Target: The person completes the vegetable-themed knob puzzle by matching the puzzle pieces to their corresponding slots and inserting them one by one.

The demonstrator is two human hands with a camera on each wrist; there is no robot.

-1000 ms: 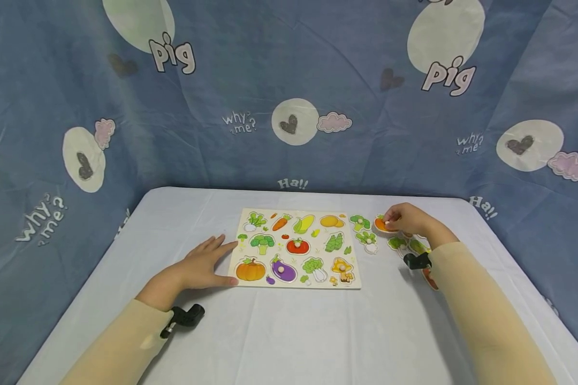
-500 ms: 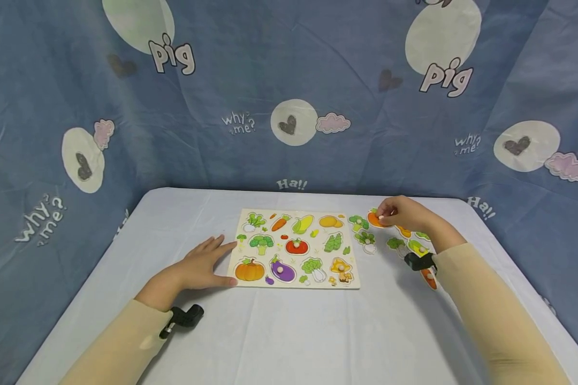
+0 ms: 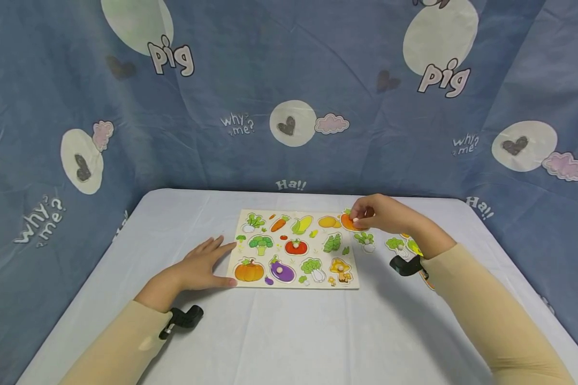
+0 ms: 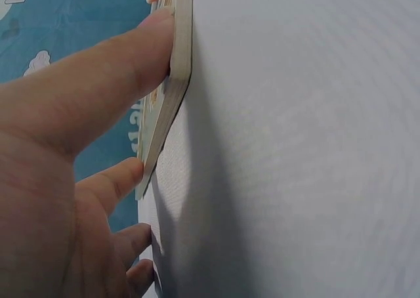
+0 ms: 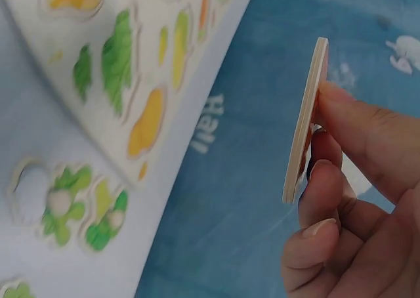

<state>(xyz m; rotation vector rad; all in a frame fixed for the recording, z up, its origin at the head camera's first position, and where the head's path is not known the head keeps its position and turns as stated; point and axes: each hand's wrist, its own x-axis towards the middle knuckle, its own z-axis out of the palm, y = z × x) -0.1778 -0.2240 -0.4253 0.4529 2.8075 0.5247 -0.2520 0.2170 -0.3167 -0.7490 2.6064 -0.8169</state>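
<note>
My left hand (image 3: 197,267) rests at the left edge of a wooden vegetable puzzle board (image 3: 294,285), fingers spread. In the left wrist view its thumb (image 4: 125,65) presses on the board's corner. With thumb and fingers, my right hand (image 3: 390,214) pinches an orange pumpkin puzzle piece (image 3: 346,223) over the board's far right corner. The right wrist view shows this piece (image 5: 306,121) edge-on, raised in the air. On the board, the tomato (image 3: 296,247), eggplant (image 3: 282,271) and mushroom (image 3: 341,270) have knobs. The pumpkin picture (image 3: 249,270) at the near left shows none.
Right of the board lie loose pieces: a radish (image 3: 364,240), a leafy cabbage (image 3: 395,245) and others partly hidden by the right arm. A broccoli piece (image 5: 108,222) shows in the right wrist view. A blue printed curtain (image 3: 197,149) stands behind the white table (image 3: 289,337).
My right hand has carried the pumpkin piece leftward from the loose pieces to above the board's far right corner. The left hand has stayed in place.
</note>
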